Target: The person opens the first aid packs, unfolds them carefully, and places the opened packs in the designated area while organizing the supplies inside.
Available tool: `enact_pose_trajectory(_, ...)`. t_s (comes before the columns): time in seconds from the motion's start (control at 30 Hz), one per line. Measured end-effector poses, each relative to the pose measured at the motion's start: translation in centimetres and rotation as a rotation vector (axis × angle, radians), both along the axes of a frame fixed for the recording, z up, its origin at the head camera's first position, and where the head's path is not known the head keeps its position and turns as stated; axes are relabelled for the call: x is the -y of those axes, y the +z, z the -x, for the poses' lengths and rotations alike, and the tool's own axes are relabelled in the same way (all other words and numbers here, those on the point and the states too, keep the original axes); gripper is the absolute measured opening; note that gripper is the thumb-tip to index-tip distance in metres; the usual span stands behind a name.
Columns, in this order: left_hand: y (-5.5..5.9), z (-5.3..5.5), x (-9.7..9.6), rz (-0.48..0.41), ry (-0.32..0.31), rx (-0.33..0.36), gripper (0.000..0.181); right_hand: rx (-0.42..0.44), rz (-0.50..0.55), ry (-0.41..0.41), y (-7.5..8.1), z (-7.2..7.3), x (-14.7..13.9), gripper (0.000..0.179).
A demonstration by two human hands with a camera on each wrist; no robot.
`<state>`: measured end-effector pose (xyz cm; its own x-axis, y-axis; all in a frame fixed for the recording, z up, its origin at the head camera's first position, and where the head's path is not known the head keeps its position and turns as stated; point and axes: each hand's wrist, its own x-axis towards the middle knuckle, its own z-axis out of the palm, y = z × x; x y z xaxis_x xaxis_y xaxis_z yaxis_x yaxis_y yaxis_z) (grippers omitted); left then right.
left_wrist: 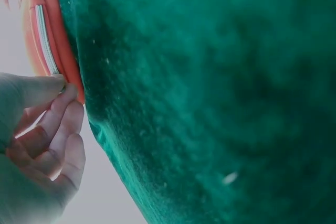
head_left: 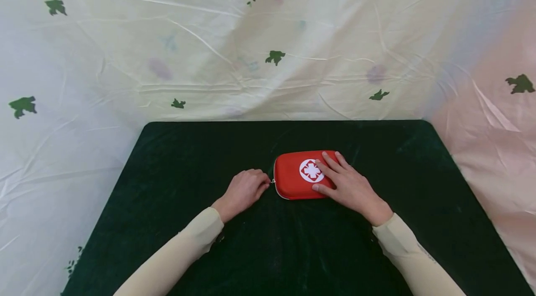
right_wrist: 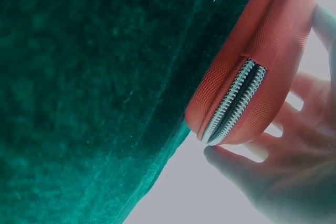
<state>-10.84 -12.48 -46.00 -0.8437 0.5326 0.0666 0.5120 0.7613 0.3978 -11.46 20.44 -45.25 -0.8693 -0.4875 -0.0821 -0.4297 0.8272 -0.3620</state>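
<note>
Red zippered first-aid case, white cross emblem uppermost, lying flat on green velvet-covered table; closer to far edge than near, slightly right of midway between side edges. Left hand at case's left end: thumb and fingertips pinching zipper pull, pull mostly hidden. Right hand resting across case's right part, fingers spread, partly over emblem. Right wrist view: zipper teeth parted in two rows. Pale sleeves on both arms. Printed cloth backdrop beyond far edge.
</note>
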Motion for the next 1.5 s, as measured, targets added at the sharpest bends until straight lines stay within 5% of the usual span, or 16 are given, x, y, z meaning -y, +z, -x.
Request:
enact_pose_trajectory(0.1, -0.4, -0.1, 0.1, -0.023, -0.013, 0.007, 0.013, 0.000, 0.007, 0.001, -0.1, 0.0, -0.1, 0.083)
enact_pose_trajectory(0.33, -3.4, 0.3, 1.1, -0.101, -0.095, -0.017, 0.012, -0.009, 0.022, 0.006, -0.1, -0.1, -0.1, 0.081)
enact_pose_trajectory(0.6, -0.3, -1.9, 0.0, -0.032, -0.088, 0.010, 0.012, -0.021, 0.022, 0.008, -0.1, -0.1, -0.1, 0.081)
enact_pose_trajectory(1.5, -0.1, -3.7, -3.0, 0.007, -0.190, -0.031, 0.015, -0.029, 0.012, -0.001, -0.2, 0.0, 0.0, 0.081)
